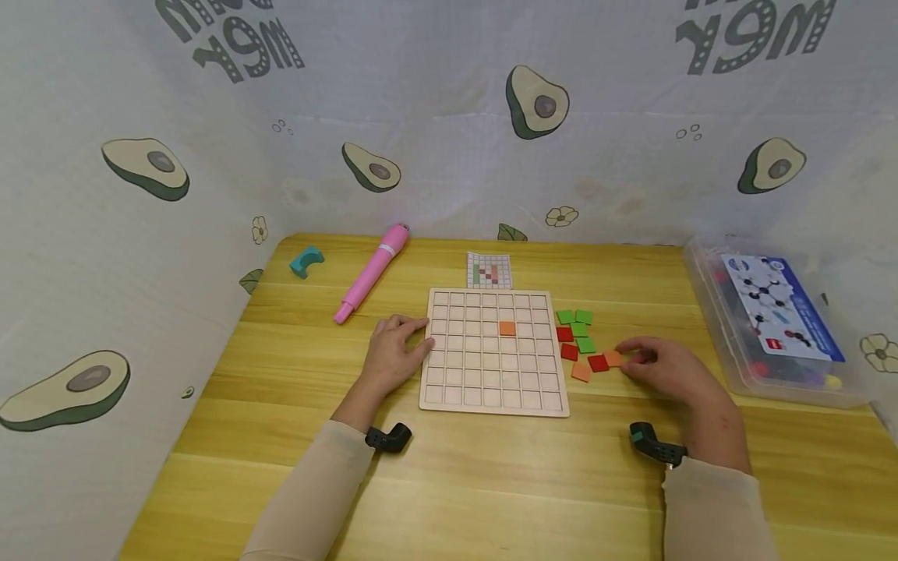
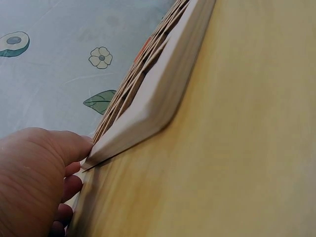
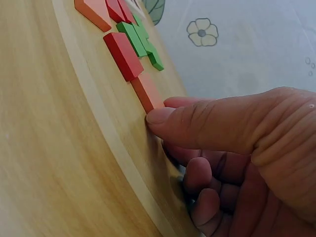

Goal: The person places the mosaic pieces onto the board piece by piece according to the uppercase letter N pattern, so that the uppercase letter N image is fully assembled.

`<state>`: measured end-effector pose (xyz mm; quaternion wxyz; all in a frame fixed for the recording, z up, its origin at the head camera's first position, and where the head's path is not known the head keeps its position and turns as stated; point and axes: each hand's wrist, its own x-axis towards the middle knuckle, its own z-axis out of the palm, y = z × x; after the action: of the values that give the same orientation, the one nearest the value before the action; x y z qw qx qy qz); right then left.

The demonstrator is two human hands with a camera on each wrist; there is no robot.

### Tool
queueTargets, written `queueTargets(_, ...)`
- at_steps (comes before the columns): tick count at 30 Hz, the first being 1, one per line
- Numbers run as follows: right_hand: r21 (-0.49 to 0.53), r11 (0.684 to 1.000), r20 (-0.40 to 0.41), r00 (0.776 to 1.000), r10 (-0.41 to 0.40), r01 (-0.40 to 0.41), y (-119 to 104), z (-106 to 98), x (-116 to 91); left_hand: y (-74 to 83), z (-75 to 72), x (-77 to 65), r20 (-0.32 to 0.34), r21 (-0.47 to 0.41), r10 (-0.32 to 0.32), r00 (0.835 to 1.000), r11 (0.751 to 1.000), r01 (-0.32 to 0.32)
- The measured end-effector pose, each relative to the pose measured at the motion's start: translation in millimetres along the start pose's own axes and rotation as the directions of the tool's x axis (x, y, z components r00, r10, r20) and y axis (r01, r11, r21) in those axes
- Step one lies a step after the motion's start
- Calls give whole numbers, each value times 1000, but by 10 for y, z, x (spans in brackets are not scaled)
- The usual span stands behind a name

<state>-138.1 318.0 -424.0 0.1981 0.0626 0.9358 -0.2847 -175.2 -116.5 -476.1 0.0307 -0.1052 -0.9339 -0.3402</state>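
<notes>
A square wooden grid board (image 1: 491,362) lies mid-table with one orange square tile (image 1: 507,329) in a cell. My left hand (image 1: 394,354) rests beside it, thumb and index fingertips touching its left edge; in the left wrist view the thumb (image 2: 69,145) is at the rim. Right of the board, my right hand (image 1: 662,370) pinches another orange tile (image 3: 147,94) between thumb and index finger. That tile lies on the table against a red tile (image 3: 122,57). Several green tiles (image 1: 578,329), more red ones (image 1: 570,352) and an orange tile (image 1: 581,372) lie nearby.
A small pattern card (image 1: 489,271) with a coloured grid lies behind the board. A pink pen-like stick (image 1: 372,274) and a teal arched block (image 1: 306,262) are at the back left. At the right stands a clear plastic box (image 1: 744,343) with a printed label.
</notes>
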Motion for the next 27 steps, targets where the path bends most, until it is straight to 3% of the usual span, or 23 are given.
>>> queueTargets(11,-4,1000,-71,997,14,-14,-15,41,26,6,-1,2,7,10,-3,1000,1000,2)
queueTargets(27,8,1000,-99,995,4,-4,17,87,77,17,-2,-8,5,14,4,1000,1000,-4)
